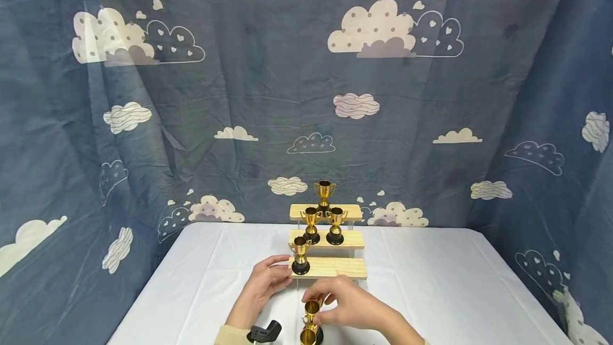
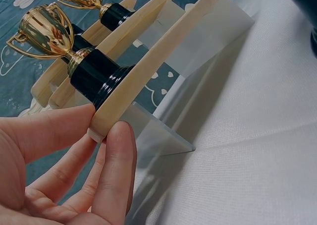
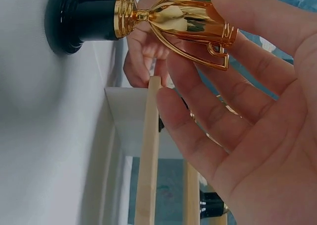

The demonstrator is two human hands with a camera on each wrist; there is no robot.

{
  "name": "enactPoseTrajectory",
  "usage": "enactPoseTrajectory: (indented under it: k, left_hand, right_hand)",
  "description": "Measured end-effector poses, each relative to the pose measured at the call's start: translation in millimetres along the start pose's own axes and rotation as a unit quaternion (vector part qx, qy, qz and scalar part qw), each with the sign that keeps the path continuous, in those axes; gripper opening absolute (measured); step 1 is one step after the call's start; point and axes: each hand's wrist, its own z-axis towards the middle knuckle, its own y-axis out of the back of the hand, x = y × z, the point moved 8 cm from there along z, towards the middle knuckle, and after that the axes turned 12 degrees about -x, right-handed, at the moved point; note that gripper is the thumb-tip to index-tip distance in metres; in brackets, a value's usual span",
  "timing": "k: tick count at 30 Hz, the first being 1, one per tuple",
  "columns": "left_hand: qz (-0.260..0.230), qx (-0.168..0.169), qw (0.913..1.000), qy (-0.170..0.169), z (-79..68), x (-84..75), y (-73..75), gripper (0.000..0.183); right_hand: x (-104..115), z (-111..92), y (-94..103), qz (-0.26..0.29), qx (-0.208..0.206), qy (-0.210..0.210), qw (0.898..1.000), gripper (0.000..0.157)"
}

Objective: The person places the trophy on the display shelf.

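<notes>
A three-tier display stand with pale wooden shelves (image 1: 337, 268) stands mid-table. My left hand (image 1: 265, 284) pinches the left end of its lowest shelf (image 2: 153, 61) between thumb and fingers. A gold trophy cup (image 1: 300, 249) with a black base sits at that end, right by the fingertips. My right hand (image 1: 351, 302) holds another gold trophy (image 3: 188, 19) by its cup, thumb on one side of the rim and fingers on the other. Its black base (image 3: 81, 17) is close to the tablecloth. A further trophy (image 1: 308, 336) is nearer me, partly cut off by the frame.
Two trophies, one left (image 1: 311, 217) and one right (image 1: 337, 217), occupy the middle shelf. One trophy (image 1: 324, 190) tops the highest shelf. A white cloth (image 1: 431, 281) covers the table. Behind it hangs a blue curtain (image 1: 287, 79) with cloud prints.
</notes>
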Motion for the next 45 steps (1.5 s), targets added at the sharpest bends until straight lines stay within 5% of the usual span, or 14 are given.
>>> enactPoseTrajectory:
  k: [45]
  left_hand:
    - [-0.011,0.003,0.9999,0.001,-0.9,-1.3,-2.3,0.059]
  right_hand:
    - [9,9,50.0,-0.064,-0.139,-0.042,0.987,0.027]
